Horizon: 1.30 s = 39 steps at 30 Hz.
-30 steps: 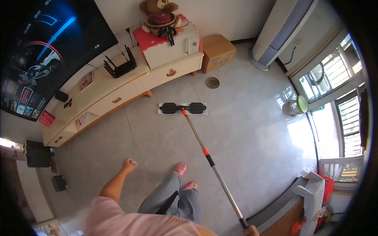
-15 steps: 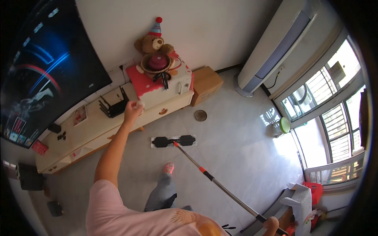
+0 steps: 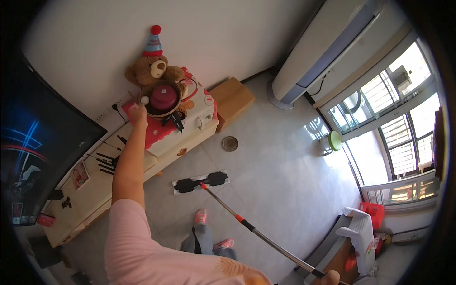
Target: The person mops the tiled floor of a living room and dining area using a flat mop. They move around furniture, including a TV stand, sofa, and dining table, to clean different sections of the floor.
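My left hand point(image 3: 138, 114) reaches out at the rim of a round basket point(image 3: 173, 113), its fingers pinched round a small white rounded thing point(image 3: 145, 100) too small to name. In the basket lies a dark red round object point(image 3: 165, 96). A brown teddy bear point(image 3: 146, 71) wearing a blue and red party hat point(image 3: 153, 46) sits behind the basket. At the lower right my right hand point(image 3: 328, 278) is wrapped round the top of the pole of a flat mop point(image 3: 273, 242). The mop's head point(image 3: 216, 179) rests flat on the grey tiles.
A long cream TV cabinet point(image 3: 95, 187) carries a black router point(image 3: 108, 164), a photo frame point(image 3: 80, 175) and a red cloth point(image 3: 153, 134). A cardboard box point(image 3: 236, 102), a round metal dish point(image 3: 230, 143) and a green-lidded container point(image 3: 334, 141) stand on the floor. A tall air conditioner point(image 3: 318, 57) fills the corner.
My left hand has moved from over the cabinet by the router to the basket, still with the white thing. My right hand keeps the mop, whose head has tilted slightly in view.
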Each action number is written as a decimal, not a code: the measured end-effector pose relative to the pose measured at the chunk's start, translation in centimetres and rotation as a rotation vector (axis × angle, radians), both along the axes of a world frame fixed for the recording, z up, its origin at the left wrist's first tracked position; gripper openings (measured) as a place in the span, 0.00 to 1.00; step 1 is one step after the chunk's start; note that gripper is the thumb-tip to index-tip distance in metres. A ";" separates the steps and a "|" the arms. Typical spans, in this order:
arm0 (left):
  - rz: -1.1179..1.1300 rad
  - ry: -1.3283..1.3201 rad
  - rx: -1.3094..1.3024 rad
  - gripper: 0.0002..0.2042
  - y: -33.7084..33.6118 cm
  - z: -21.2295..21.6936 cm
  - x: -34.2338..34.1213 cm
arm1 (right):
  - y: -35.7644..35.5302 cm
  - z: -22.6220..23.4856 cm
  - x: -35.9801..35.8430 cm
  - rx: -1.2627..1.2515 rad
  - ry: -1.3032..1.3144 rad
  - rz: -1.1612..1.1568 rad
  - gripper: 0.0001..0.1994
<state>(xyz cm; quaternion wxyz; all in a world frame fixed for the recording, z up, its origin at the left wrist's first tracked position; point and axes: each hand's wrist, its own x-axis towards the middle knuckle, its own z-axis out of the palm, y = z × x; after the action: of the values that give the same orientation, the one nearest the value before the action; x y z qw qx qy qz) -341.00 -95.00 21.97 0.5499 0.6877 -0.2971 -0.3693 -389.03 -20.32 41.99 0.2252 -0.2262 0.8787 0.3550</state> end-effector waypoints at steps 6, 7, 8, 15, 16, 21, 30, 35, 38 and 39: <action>-0.392 0.151 -0.136 0.10 12.6 -4.8 -5.3 | 0.2 -0.9 -3.7 0.083 0.028 0.072 0.12; -0.510 0.137 0.027 0.09 16.4 -8.3 -6.1 | 0.5 -1.0 -5.8 0.276 -0.087 -0.026 0.16; -0.512 0.355 0.204 0.09 22.0 -10.3 -8.2 | -4.2 0.9 -3.4 0.106 -0.025 0.080 0.14; -0.719 1.050 1.532 0.18 50.5 -9.9 -26.6 | -4.6 2.4 -7.5 -0.251 -0.151 0.337 0.09; -0.825 1.146 1.555 0.18 51.5 -7.9 -30.2 | -4.0 2.7 -7.5 -0.255 -0.151 0.287 0.08; -0.719 1.390 1.230 0.12 59.1 -9.5 -40.1 | -1.5 2.9 -10.1 -0.339 -0.249 0.452 0.07; -0.491 1.322 1.104 0.07 59.9 -7.9 -50.0 | -1.1 -1.2 -18.8 -0.332 -0.222 0.783 0.08; -0.527 1.000 1.125 0.04 57.4 -17.5 -50.1 | -2.4 -9.2 -20.0 -0.398 -0.407 0.803 0.11; -0.567 0.817 1.226 0.09 56.6 -19.8 -50.5 | -3.3 -11.1 -22.3 -0.265 -0.833 0.446 0.22; -0.603 0.788 1.279 0.06 56.3 -19.0 -51.6 | -3.5 -10.8 -23.1 -0.272 -0.916 0.365 0.23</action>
<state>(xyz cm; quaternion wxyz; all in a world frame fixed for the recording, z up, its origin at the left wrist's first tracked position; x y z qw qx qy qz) -392.57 -38.72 2.97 -0.0087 0.5786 0.0148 -0.8154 -412.18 -23.85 31.22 0.4900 -0.5355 0.6744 0.1354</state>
